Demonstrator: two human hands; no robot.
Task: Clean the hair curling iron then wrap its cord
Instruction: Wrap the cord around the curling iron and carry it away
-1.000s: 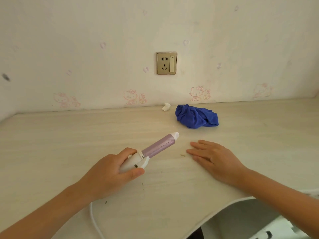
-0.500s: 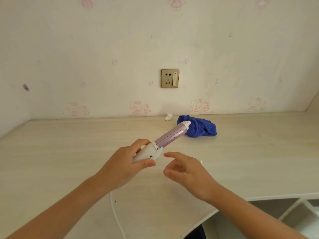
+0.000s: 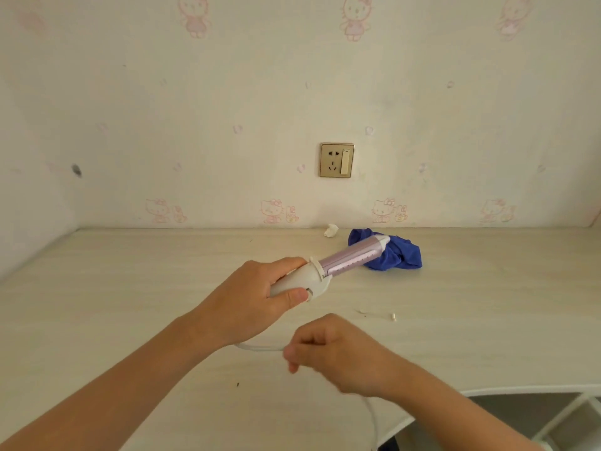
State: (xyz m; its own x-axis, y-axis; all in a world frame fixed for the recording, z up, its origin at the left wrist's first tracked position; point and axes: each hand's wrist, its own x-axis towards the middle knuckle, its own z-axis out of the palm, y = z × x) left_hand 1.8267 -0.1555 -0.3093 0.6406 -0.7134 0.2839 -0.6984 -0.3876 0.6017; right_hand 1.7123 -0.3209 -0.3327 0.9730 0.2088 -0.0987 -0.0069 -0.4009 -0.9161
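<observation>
Now starting the cord wrap.
Left hand [image 3: 250,301] is gripping the curling iron [image 3: 328,268] handle; below it, right hand [image 3: 338,356] is pinching the cord [image 3: 260,347], likely looping next.

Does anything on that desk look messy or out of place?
Slightly. A blue cloth lies crumpled near the wall, a white scrap sits beside it, and small crumbs dot the desk. Nothing looks spilled or broken.

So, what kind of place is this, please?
Probably a child's bedroom or study corner at home: cartoon-cat wallpaper, a wall socket, and a pale wooden desk against the wall.
</observation>
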